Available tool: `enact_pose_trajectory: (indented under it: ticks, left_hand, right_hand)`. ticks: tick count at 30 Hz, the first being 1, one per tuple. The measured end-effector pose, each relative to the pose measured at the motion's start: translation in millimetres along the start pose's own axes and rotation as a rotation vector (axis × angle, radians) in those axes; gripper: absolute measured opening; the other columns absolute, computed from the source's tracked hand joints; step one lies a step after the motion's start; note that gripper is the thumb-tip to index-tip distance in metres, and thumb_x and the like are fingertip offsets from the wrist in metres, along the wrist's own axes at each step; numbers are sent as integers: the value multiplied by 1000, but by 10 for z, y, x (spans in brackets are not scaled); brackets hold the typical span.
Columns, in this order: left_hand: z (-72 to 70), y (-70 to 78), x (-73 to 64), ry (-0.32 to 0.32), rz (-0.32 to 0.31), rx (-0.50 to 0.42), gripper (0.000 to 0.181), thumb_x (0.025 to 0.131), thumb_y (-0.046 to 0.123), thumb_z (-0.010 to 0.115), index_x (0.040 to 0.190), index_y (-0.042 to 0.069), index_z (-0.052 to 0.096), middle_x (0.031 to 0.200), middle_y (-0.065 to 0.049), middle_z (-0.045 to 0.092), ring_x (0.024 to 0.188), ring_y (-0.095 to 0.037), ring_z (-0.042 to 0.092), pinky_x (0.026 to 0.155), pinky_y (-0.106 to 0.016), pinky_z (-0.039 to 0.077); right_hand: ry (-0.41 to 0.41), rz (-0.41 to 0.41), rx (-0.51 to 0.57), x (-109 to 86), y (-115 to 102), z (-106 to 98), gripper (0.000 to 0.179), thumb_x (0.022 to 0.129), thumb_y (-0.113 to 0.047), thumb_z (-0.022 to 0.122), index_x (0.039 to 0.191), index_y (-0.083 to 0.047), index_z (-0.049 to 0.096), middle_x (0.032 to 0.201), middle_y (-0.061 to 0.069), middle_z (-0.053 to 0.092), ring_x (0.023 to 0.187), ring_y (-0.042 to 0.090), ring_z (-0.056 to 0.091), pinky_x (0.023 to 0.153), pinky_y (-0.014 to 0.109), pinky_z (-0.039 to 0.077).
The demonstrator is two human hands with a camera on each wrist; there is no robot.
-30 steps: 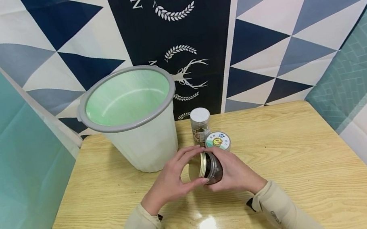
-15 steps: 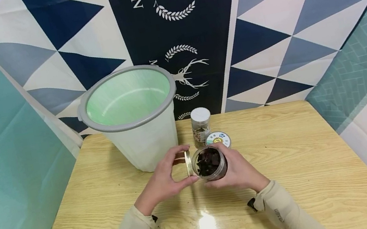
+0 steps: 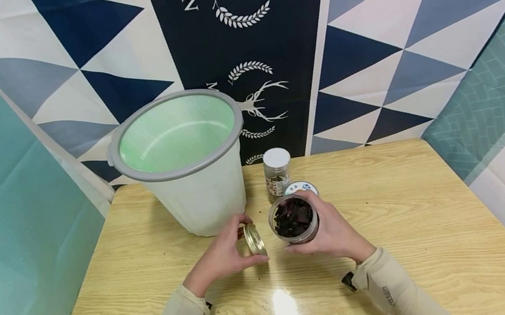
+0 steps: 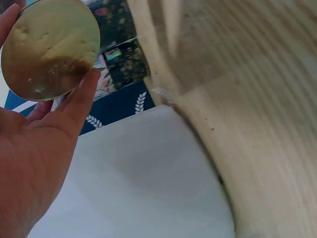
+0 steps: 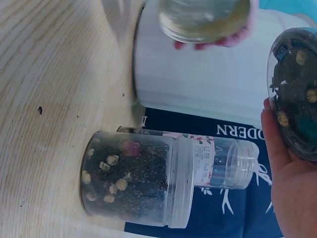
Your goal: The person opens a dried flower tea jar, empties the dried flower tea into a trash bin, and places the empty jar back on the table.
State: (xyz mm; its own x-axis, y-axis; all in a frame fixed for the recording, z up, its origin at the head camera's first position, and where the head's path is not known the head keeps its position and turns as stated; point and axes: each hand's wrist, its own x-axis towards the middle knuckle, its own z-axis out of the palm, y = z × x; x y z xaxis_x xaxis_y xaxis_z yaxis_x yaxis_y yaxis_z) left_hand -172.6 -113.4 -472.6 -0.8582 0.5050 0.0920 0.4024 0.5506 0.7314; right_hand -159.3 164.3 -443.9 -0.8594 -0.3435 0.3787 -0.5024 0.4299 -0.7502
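Note:
In the head view my left hand (image 3: 222, 259) pinches a gold screw lid (image 3: 254, 240) by its edge, just above the table and left of the jar. The lid's flat gold face fills the upper left of the left wrist view. My right hand (image 3: 337, 234) grips a clear plastic jar (image 3: 309, 234), its mouth uncovered and tipped toward the camera. Dark, flaky dried bits (image 3: 293, 216) show inside. From the right wrist camera, pale round pieces are visible through the jar's side or base. Lid and jar are apart.
Behind the right hand stands a jar with a printed white lid (image 3: 301, 188), partly hidden. Next to it is a taller clear jar with a white cap (image 3: 275, 158). A large white bin with a grey rim (image 3: 174, 172) stands back left. Dark crumbs dot the wooden table (image 3: 392, 200).
The lid has come off the jar and moved left and down with my left hand. My right hand has turned the jar's mouth up toward the camera and shifted slightly right.

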Motion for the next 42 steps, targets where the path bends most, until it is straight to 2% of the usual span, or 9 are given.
enact_pose_trajectory:
  ticks: [5, 8, 11, 18, 24, 28, 32, 42]
  left_hand:
    - [39, -56, -7, -30, -19, 47, 83, 75, 43, 93, 134, 11, 44, 118, -2, 57, 108, -17, 59, 98, -42, 53]
    - [58, -99, -17, -52, -24, 57, 85, 75, 43, 93, 134, 8, 44, 115, -3, 59, 105, -17, 60, 95, -42, 54]
    - [81, -153, -34, -68, -29, 54, 86, 75, 41, 93, 135, 5, 43, 116, -6, 60, 107, -20, 61, 97, -44, 53]
    - [101, -274, -133, -63, -76, 50, 86, 74, 46, 93, 135, 9, 44, 123, -7, 61, 116, -24, 62, 102, -47, 53]
    - [66, -330, -181, -49, -21, 172, 87, 73, 41, 94, 139, 3, 50, 131, -11, 62, 123, -30, 61, 106, -50, 51]
    - [72, -337, -179, -91, 0, 258, 90, 75, 37, 93, 143, -3, 50, 140, -18, 60, 135, -37, 54, 114, -52, 45]
    - [90, -323, -189, -117, 10, 315, 88, 75, 35, 93, 142, -5, 52, 137, -18, 61, 133, -37, 53, 112, -52, 46]
    - [96, -349, -228, -114, 10, 334, 81, 77, 36, 92, 139, -2, 56, 134, -15, 58, 127, -32, 57, 106, -49, 51]
  right_hand:
    - [7, 14, 43, 2, -11, -9, 96, 61, -20, 102, 141, -16, 50, 132, 3, 67, 118, 20, 64, 103, 40, 52]
    - [12, 17, 54, 8, -27, -18, 95, 60, -21, 102, 140, -16, 49, 133, 3, 67, 119, 19, 64, 103, 38, 52]
    - [17, 13, 55, 15, -42, -27, 96, 60, -23, 102, 139, -17, 49, 133, 2, 66, 119, 19, 64, 104, 38, 51]
    - [20, 14, 71, 9, -40, -44, 96, 60, -17, 102, 139, -17, 49, 135, 0, 65, 122, 19, 63, 106, 38, 50]
    - [45, 2, 52, 3, -29, -63, 95, 60, -15, 101, 140, -14, 49, 134, 3, 65, 122, 18, 62, 105, 33, 50]
    - [51, 5, 64, 9, -30, -75, 94, 61, -16, 101, 140, -14, 50, 134, 2, 65, 122, 16, 61, 106, 30, 48]
    - [49, 11, 83, 12, -46, -82, 94, 62, -16, 101, 140, -14, 50, 135, 2, 64, 123, 16, 60, 107, 28, 46]
    - [60, 18, 59, 9, -36, -90, 93, 61, -12, 100, 139, -13, 50, 134, 4, 65, 122, 15, 60, 106, 29, 47]
